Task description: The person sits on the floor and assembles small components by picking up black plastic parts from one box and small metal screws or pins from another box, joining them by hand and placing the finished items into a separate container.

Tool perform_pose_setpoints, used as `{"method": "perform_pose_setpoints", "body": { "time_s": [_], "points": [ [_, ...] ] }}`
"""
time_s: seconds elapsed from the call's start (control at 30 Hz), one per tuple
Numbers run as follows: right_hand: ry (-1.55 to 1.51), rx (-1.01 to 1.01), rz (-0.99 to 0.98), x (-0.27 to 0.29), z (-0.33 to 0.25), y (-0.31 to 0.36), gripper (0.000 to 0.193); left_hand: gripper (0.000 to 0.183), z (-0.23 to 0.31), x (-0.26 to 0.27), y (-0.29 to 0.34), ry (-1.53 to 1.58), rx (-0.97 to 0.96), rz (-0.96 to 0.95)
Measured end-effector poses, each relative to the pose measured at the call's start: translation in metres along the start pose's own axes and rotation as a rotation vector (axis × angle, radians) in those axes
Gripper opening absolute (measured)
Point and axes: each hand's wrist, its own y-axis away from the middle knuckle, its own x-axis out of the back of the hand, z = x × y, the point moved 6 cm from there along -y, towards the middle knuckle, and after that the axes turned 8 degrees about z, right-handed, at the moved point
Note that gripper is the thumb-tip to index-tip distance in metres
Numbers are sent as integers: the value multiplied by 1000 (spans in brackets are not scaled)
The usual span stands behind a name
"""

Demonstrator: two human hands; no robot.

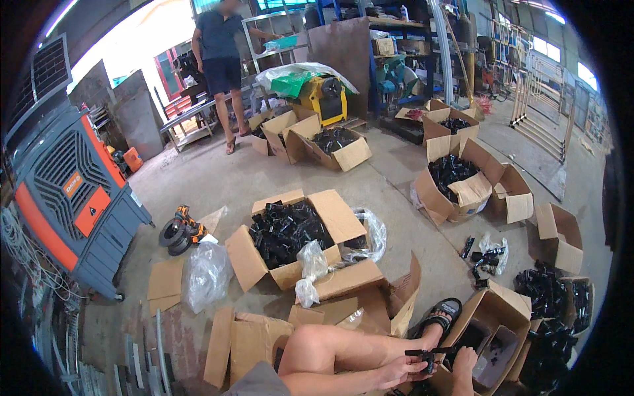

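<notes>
My left hand [399, 371] grips a small black fitting [428, 360] with short arms sticking out of it, beside my bent knee. Close to it, my right hand [465, 362] is curled at the near side of an open cardboard box [508, 305]; its fingers are partly turned away, and what they hold is hidden. The box contains a grey inner tray or compartment [496, 360] with a few small dark pieces. To the right of the box lies a heap of black parts [553, 350].
A carton of black fittings [290, 231] stands ahead, with clear plastic bags around it. More cartons [456, 185] are at the right and far side. A cordless drill [188, 228] and a large grey-orange machine [79, 191] are left. A person [221, 53] stands far back.
</notes>
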Motion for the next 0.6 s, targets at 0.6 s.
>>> {"method": "perform_pose_setpoints", "body": {
  "time_s": [0.6],
  "points": [
    [-1862, -541, 204, 72, 26, 71, 17, 35, 23, 92, 20, -241, -105, 266]
  ]
}}
